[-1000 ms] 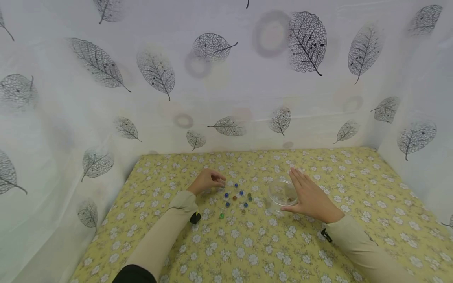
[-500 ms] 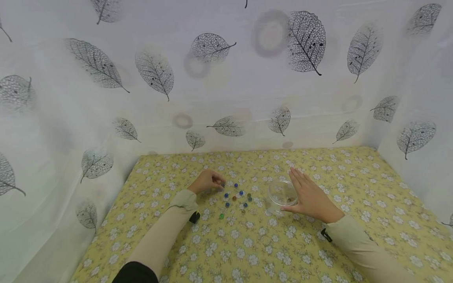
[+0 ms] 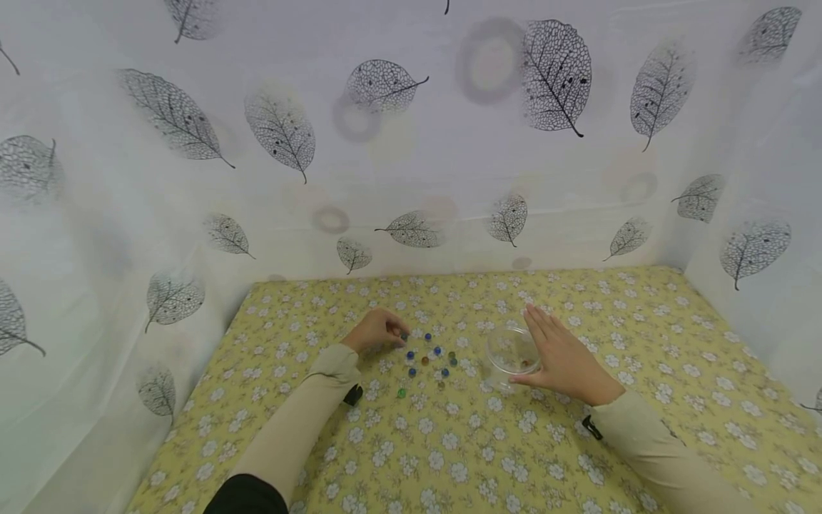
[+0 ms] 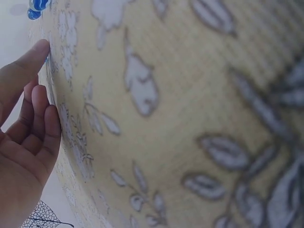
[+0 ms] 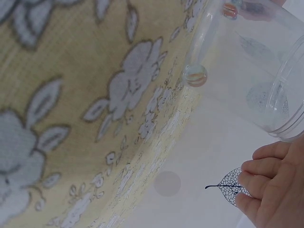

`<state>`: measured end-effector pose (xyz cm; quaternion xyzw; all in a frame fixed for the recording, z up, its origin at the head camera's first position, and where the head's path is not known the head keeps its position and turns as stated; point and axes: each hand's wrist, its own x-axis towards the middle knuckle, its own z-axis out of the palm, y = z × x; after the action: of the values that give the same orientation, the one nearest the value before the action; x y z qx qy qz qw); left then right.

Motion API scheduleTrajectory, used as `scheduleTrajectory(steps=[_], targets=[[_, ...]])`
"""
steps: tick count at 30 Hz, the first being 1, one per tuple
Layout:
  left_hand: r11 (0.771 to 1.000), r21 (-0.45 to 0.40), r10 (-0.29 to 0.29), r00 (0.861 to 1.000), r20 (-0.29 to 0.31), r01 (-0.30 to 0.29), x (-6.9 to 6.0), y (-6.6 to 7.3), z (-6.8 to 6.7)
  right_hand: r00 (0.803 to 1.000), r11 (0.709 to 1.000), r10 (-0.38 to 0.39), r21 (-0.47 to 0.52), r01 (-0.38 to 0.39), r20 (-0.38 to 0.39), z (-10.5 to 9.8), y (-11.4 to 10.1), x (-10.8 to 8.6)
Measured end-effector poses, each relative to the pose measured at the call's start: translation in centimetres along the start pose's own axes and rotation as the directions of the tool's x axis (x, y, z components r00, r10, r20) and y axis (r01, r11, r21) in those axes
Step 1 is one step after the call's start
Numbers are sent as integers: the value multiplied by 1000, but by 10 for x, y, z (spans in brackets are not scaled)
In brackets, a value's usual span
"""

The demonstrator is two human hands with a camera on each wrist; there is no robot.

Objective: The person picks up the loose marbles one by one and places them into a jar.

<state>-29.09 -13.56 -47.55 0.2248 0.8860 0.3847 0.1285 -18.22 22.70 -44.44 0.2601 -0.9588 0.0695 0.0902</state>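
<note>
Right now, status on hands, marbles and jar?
Left hand at dark marble, grip unclear. Right hand spread at clear plastic jar. Loose glass marbles between left hand and jar.

The left arm [image 3: 292,421] stretched forward left of the clear jar [image 3: 497,368], the left hand [image 3: 377,328] well apart from it, several fingers bent inward. The right arm [image 3: 661,446] angled toward its right side, the right hand [image 3: 561,360] there with fingers together, thumb spread.
</note>
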Motion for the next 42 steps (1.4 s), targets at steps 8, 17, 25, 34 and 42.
scheduleTrajectory(steps=[8,17,25,34,42], targets=[[1000,-17,-15,1000,-2,15,-1,-1,0,1000,1000,-5,-2,5,-8,1,1,0],[1000,7,13,1000,-1,-13,-2,-1,1,1000,1000,8,8,-8,4,1,-1,-1],[999,26,26,1000,7,-26,-1,-2,0,1000,1000,19,24,-19,15,0,-2,-1],[1000,10,26,1000,1,-26,-5,-1,-2,1000,999,22,32,-22,21,-3,-4,-2],[998,13,58,998,-10,-57,-12,8,-7,1000,1000,7,14,-7,5,-2,-2,-1]])
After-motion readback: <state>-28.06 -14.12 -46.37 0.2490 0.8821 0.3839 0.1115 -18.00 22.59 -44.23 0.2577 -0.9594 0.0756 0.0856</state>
